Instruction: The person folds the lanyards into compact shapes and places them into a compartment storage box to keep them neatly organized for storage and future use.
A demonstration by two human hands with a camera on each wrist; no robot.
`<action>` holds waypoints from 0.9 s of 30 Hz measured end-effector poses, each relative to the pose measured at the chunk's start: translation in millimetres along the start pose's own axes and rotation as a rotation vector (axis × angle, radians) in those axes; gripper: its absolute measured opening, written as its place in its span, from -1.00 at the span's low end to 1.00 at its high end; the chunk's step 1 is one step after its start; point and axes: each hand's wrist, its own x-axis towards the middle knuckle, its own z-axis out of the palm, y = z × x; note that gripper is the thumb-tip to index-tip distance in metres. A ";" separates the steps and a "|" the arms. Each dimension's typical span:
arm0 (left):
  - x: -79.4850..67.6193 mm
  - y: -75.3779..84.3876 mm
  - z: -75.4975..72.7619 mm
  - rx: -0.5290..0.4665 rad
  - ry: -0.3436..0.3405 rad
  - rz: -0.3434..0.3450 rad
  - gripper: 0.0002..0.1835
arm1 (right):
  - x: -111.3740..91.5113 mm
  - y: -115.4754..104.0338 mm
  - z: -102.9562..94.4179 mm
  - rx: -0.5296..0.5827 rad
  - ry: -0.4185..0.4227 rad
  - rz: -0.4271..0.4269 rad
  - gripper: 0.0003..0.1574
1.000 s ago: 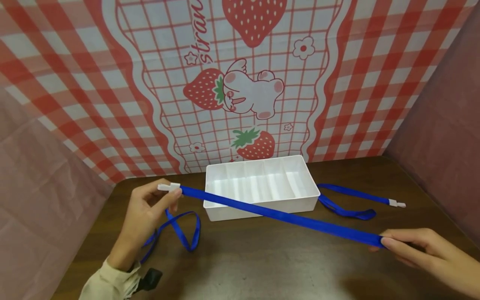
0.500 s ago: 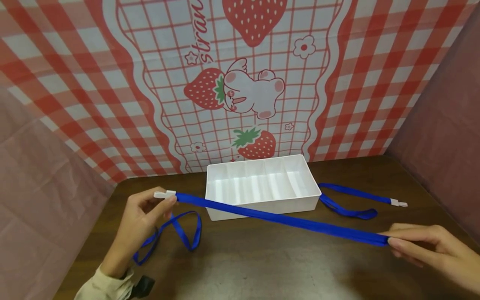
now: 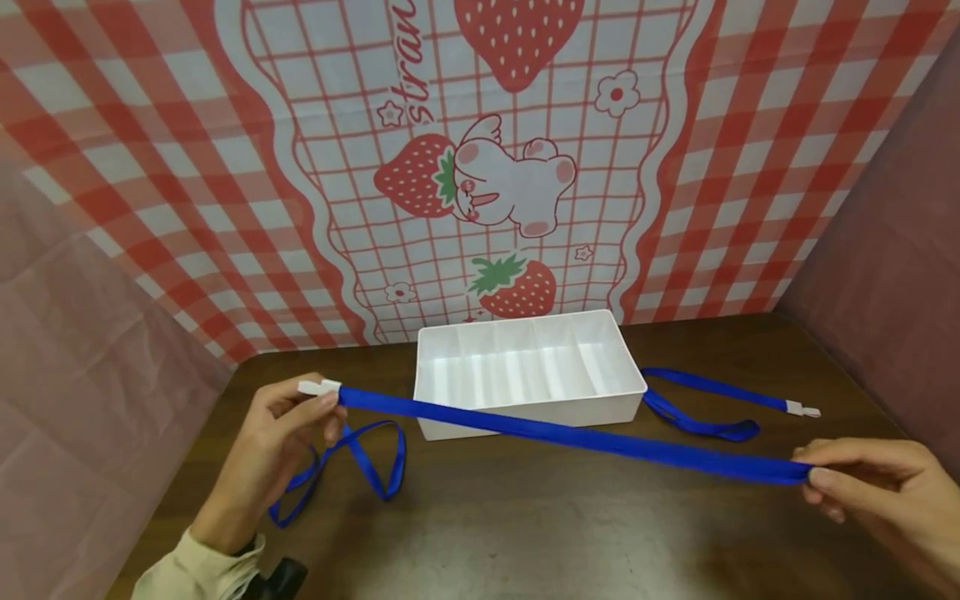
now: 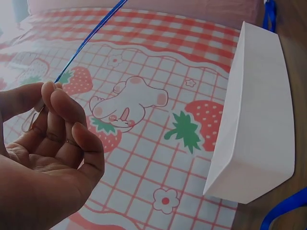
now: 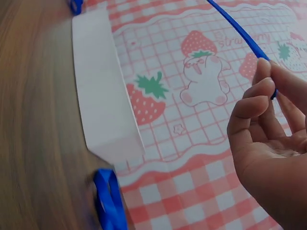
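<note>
A blue lanyard (image 3: 555,431) stretches nearly straight between both hands, sloping down to the right in front of the white box. My left hand (image 3: 273,442) pinches its white clip end (image 3: 318,387) between thumb and forefinger. At the other end, my right hand (image 3: 877,483) pinches the blue strap. In the left wrist view the left hand (image 4: 57,129) has its remaining fingers curled beneath the pinch. The right wrist view has the right hand (image 5: 273,115) with the strap's end (image 5: 274,94) poking out between its fingers.
A white divided box (image 3: 525,414) with several compartments stands at the back of the brown table (image 3: 525,525). A second blue lanyard (image 3: 720,385) with a white clip lies right of it. Another blue lanyard (image 3: 390,467) lies looped beside the left hand. A strawberry-printed cloth (image 3: 517,192) hangs behind.
My right hand has moved right and slightly up, and my left hand slightly left and down. The lanyard between them looks longer and less steeply sloped.
</note>
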 end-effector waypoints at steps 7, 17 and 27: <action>0.1 -2.4 -0.9 0.009 0.002 0.000 -0.76 | 3.2 0.3 0.5 0.256 -0.044 0.056 -0.46; -1.4 3.0 -3.8 0.004 0.030 0.012 -0.68 | 5.5 -0.9 -4.7 -0.135 -0.241 0.276 -0.41; -1.7 6.7 -4.9 0.113 0.083 0.022 -0.78 | -4.8 -1.2 -0.3 -0.594 -0.156 0.309 -0.42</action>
